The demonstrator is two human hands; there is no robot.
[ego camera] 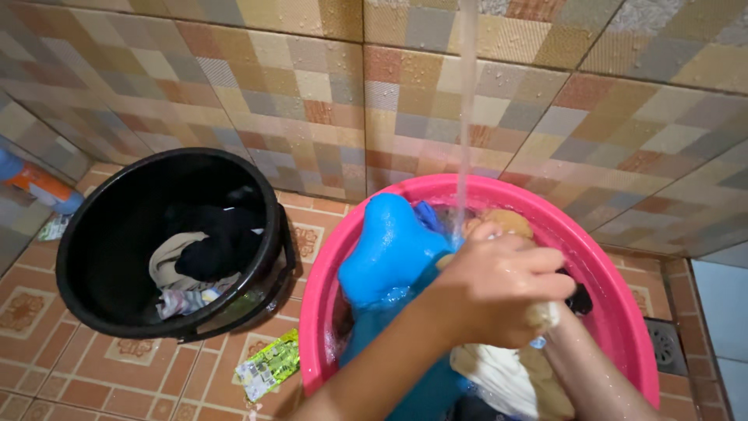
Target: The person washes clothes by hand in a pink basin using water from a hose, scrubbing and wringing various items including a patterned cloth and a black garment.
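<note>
A pink basin (623,312) stands on the tiled floor, full of wet laundry. A thin stream of water (466,117) falls into it from above. My left hand (495,288) is closed over a cream cloth (499,378) above the basin's middle. My right hand (562,331) comes up from the lower right and is tucked under the left, mostly hidden, gripping the same cloth. A puffed-up bright blue garment (386,249) lies against my left forearm. Something dark (580,300) shows at the right inside the basin.
A black bucket (101,234) with dark and pale clothes stands to the left of the basin. A green sachet (269,362) lies on the floor between them. An orange and blue bottle (35,185) sits far left. A floor drain (666,343) is at right, by the tiled wall.
</note>
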